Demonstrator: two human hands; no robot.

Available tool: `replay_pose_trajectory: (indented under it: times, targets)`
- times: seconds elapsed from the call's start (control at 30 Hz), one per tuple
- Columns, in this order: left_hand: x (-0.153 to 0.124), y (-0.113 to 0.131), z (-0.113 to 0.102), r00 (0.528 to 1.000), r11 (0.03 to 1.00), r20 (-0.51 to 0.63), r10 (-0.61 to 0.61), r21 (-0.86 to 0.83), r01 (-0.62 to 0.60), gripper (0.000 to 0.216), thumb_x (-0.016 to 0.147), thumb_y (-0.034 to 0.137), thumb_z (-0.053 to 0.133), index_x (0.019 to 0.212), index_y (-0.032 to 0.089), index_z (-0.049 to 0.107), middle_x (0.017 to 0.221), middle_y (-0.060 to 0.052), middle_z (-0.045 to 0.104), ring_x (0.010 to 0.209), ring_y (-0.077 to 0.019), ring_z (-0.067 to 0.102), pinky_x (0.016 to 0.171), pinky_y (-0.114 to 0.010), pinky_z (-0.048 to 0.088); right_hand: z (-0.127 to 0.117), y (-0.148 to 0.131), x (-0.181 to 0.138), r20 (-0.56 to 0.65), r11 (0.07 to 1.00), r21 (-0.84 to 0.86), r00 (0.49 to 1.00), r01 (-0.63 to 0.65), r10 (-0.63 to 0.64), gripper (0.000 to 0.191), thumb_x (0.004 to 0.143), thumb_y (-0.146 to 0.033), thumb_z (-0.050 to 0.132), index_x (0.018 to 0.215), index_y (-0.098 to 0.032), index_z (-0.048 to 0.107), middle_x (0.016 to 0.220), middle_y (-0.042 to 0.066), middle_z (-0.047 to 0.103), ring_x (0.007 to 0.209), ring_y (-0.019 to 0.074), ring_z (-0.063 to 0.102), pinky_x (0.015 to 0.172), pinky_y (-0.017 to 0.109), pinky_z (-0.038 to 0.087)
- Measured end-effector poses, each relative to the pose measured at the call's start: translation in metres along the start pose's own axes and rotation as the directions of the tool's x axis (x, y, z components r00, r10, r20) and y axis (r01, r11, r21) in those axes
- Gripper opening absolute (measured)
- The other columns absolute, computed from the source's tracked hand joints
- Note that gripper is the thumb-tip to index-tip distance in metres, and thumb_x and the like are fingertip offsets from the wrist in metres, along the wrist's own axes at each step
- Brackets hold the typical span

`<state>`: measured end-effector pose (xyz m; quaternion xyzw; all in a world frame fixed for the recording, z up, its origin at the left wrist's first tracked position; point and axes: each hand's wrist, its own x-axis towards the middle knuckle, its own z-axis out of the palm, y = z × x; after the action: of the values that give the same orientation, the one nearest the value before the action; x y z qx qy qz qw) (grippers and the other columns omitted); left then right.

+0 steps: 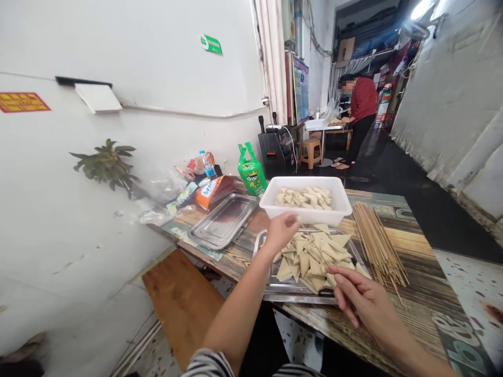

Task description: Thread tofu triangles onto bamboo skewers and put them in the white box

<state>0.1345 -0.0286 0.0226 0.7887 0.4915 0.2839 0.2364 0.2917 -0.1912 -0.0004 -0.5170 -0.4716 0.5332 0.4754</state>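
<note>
A metal tray in front of me holds a heap of pale tofu triangles. My left hand hovers over the tray's far left part, fingers curled in a pinch on something I cannot make out. My right hand rests at the tray's near right corner, fingers bent together, seemingly on a thin skewer. A white plastic tub with more tofu pieces stands just behind the tray. A bundle of bamboo skewers lies to the right of it.
An empty steel tray sits at the left, with a green bag, snack packets and a water bottle behind it. A wooden bench runs below. A person in red stands at a far table.
</note>
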Motion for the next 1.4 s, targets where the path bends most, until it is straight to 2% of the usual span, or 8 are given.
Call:
replay_pose_trajectory:
  times: [0.03,0.1,0.17,0.27,0.5,0.67,0.93,1.4]
  targets:
    - [-0.009,-0.001,-0.003,0.998,0.956,-0.038,-0.045,-0.291,0.032,0.032,0.082,0.025,0.044,0.111,0.017,0.053,0.101,-0.011,0.065,0.092,-0.0193,0.061,0.076,-0.031,0.049,0.002,0.001,-0.002,0.010,1.000,-0.002,1.000,-0.002,0.002,0.046,0.083,-0.046,0.044,0.120,-0.017,0.045,0.056,-0.006,0.054,0.030,0.0042,0.036,0.030,0.017,0.023]
    - [-0.028,-0.001,-0.006,0.991,0.622,-0.007,-0.134,-0.779,0.079,0.032,0.079,0.024,0.049,0.110,0.017,0.052,0.103,-0.011,0.064,0.093,-0.0196,0.061,0.078,-0.033,0.050,0.010,0.003,-0.007,0.005,1.000,-0.031,1.000,0.004,-0.003,0.045,0.083,-0.046,0.043,0.119,-0.017,0.045,0.055,-0.005,0.055,0.029,0.0043,0.035,0.029,0.017,0.023]
    - [-0.043,-0.001,-0.007,0.979,0.288,0.044,-0.201,-0.952,0.103,0.030,0.073,0.019,0.058,0.102,0.014,0.055,0.103,-0.010,0.064,0.096,-0.0194,0.060,0.084,-0.033,0.048,0.021,0.006,-0.014,-0.039,0.994,-0.097,0.998,0.051,-0.055,0.040,0.082,-0.045,0.046,0.111,-0.017,0.052,0.049,-0.006,0.054,0.031,0.0060,0.040,0.032,0.017,0.029]
    - [-0.056,-0.001,-0.005,0.945,0.106,0.083,-0.315,-0.987,0.122,0.024,0.068,0.013,0.064,0.091,0.011,0.059,0.096,-0.011,0.065,0.094,-0.0181,0.061,0.087,-0.031,0.047,0.038,0.016,-0.024,-0.147,0.956,-0.233,0.966,0.177,-0.214,0.028,0.080,-0.041,0.049,0.094,-0.019,0.060,0.042,-0.006,0.050,0.038,0.0093,0.047,0.040,0.018,0.039]
    - [-0.064,-0.009,-0.002,0.862,-0.004,0.153,-0.484,-0.985,0.173,0.013,0.070,0.014,0.064,0.078,0.013,0.055,0.091,-0.008,0.065,0.085,-0.0162,0.063,0.081,-0.033,0.050,0.043,0.046,-0.029,-0.047,0.813,-0.500,0.927,0.300,-0.371,0.028,0.084,-0.032,0.047,0.101,-0.017,0.062,0.045,-0.004,0.056,0.042,0.0112,0.055,0.042,0.018,0.045]
    - [-0.067,-0.014,-0.001,0.823,0.004,0.125,-0.554,-0.988,0.153,0.019,0.066,0.016,0.068,0.081,0.015,0.058,0.073,0.000,0.062,0.063,-0.0065,0.059,0.061,-0.017,0.049,0.038,0.046,-0.027,0.029,0.756,-0.534,0.902,0.378,-0.430,0.028,0.083,-0.026,0.050,0.106,-0.019,0.064,0.092,0.005,0.071,0.082,0.0159,0.067,0.072,0.021,0.053]
    - [-0.068,-0.016,0.000,0.737,-0.187,0.292,-0.610,-0.957,0.224,0.015,0.069,0.013,0.065,0.078,0.013,0.054,0.078,-0.009,0.066,0.081,-0.0170,0.065,0.070,-0.025,0.052,0.034,0.044,-0.027,0.060,0.673,-0.559,0.834,0.484,-0.549,0.034,0.080,-0.018,0.053,0.112,-0.022,0.062,0.102,0.003,0.068,0.087,0.0167,0.066,0.078,0.023,0.053]
    - [-0.074,-0.014,0.001,0.812,-0.171,0.261,-0.522,-0.965,0.200,0.014,0.069,0.015,0.066,0.079,0.012,0.057,0.080,-0.009,0.067,0.081,-0.0202,0.066,0.081,-0.037,0.051,0.027,0.043,-0.026,0.072,0.631,-0.640,0.851,0.439,-0.520,0.030,0.081,-0.024,0.051,0.108,-0.021,0.064,0.101,0.002,0.068,0.087,0.0181,0.066,0.077,0.024,0.053]
